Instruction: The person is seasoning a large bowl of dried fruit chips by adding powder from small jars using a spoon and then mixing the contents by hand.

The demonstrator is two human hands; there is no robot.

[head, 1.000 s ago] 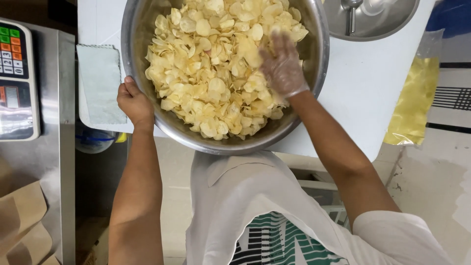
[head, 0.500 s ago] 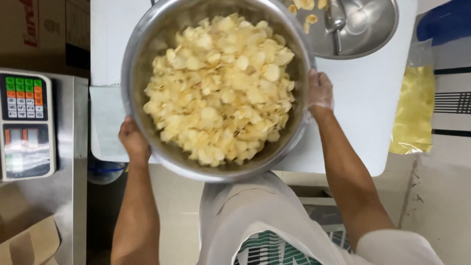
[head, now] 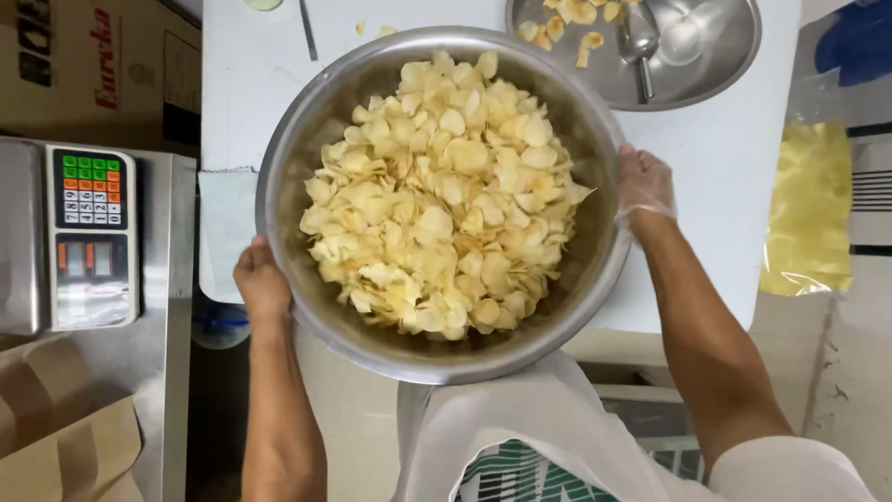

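Note:
A large steel bowl [head: 307,158] heaped with pale yellow chips [head: 441,209] fills the middle of the head view, partly over the white table [head: 725,186] and partly over its near edge. My left hand [head: 260,284], bare, grips the bowl's lower left rim. My right hand [head: 644,186], in a thin clear glove, holds the right rim. Both hands carry the bowl between them.
A second steel bowl [head: 715,65] with a few chips and a metal scoop [head: 639,42] stands at the back right. A clear bag of chips [head: 806,209] hangs at the table's right edge. A weighing scale [head: 88,237] sits left, cardboard boxes behind and below it.
My right hand has left the chips inside the bowl and taken hold of the right rim. The bowl now sits lower and larger in the view, drawn toward me.

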